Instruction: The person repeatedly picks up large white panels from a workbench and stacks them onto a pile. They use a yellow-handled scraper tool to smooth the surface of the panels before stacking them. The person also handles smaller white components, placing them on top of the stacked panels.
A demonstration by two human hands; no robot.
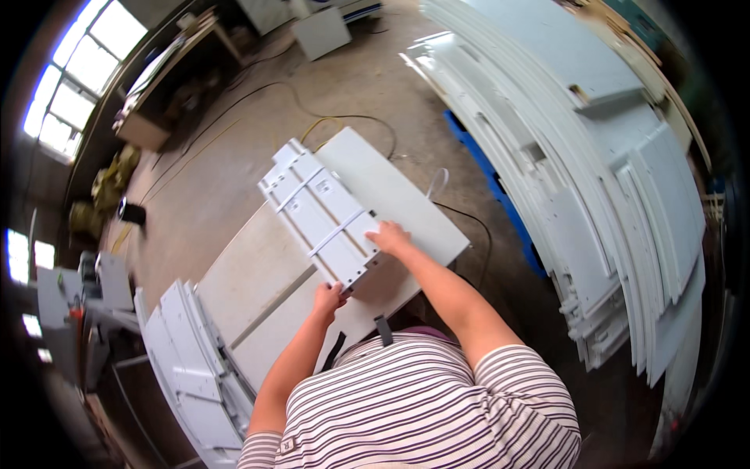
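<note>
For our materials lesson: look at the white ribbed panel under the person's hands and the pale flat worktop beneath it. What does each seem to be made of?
White ribbed panel: probably painted or coated sheet metal; thin folded edges, raised cross strips and small holes suggest it, though plastic cannot be ruled out. Pale flat worktop: a matt, smooth board, perhaps laminated wood or coated sheet; uncertain. The left hand grips the panel's near corner; the right hand rests on its edge.

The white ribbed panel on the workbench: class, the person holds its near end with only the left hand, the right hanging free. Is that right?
Not quite. In the head view both hands are on the white ribbed panel: the left hand grips its near corner, and the right hand rests on its right edge, not free. It does lie on the workbench.
</note>
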